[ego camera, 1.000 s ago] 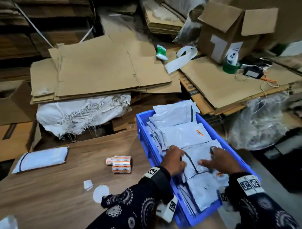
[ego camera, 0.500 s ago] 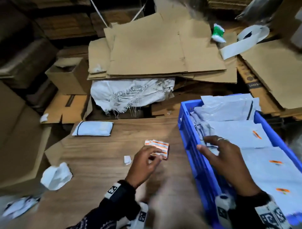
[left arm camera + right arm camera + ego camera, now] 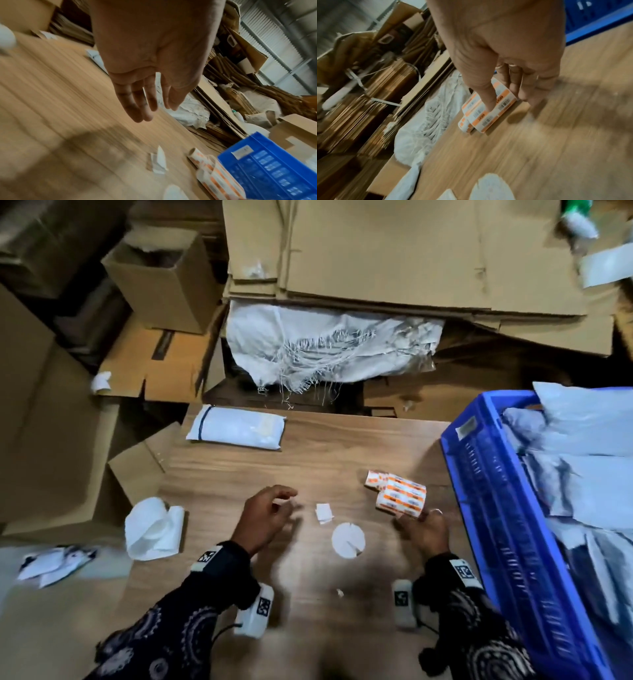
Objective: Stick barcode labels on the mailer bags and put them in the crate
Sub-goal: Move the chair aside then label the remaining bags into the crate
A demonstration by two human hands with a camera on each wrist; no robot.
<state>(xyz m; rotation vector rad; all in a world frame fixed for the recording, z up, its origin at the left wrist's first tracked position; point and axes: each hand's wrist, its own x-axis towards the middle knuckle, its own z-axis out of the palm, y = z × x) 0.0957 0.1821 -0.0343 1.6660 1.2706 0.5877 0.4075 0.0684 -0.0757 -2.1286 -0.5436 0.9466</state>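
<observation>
An orange-and-white barcode label roll (image 3: 399, 497) stands on the wooden table (image 3: 308, 453) beside the blue crate (image 3: 479, 474). My right hand (image 3: 415, 517) grips the roll from the near side; in the right wrist view the thumb (image 3: 485, 94) lies across the roll (image 3: 476, 117) with the fingers behind it. My left hand (image 3: 284, 503) hovers over the table left of the roll, fingers relaxed and holding nothing (image 3: 150, 112). One white mailer bag (image 3: 236, 428) lies at the table's far edge. Several labelled mailer bags (image 3: 582, 474) fill the crate.
Paper scraps (image 3: 323, 511), a round white backing disc (image 3: 347, 539) and crumpled white paper (image 3: 154, 529) lie on the table. Cardboard boxes (image 3: 164, 278) stand off the left edge. Flat cardboard sheets (image 3: 411, 251) and a frayed white sack (image 3: 325, 347) lie beyond the far edge.
Both hands have left the crate. The left hand touched the label roll, then moved off to the left. The right hand came over and took hold of the roll. The view swung left.
</observation>
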